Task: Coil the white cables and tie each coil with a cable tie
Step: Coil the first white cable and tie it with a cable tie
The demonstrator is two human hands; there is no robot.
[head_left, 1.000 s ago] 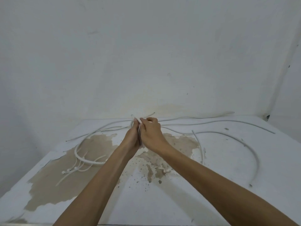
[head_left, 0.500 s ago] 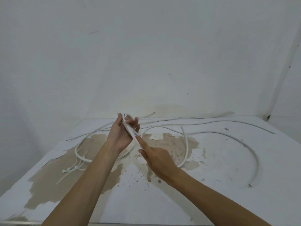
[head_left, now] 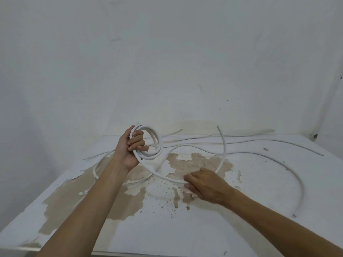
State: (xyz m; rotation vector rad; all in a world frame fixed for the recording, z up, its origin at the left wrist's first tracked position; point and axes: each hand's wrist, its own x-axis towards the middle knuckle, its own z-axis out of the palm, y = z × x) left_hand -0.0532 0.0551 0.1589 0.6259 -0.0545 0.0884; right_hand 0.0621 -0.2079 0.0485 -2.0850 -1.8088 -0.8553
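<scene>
Left hand [head_left: 130,147]: raised above the table, fingers curled round a small coil [head_left: 150,143] of a few turns.
Right hand [head_left: 204,184]: low, near centre, pinching the coil's free tail [head_left: 163,176], which arcs up to a loose end at far right.
Other white cables [head_left: 259,143]: uncoiled, spread along the table's far side and down the right.
Cable ties [head_left: 83,192]: what look like ties lie at near left, apparently unused.
Table [head_left: 185,229]: white, paint peeled.
Progress: early; first coil unfinished, nothing tied.

No text, label, brand, number or sign can be read anywhere in view.
</scene>
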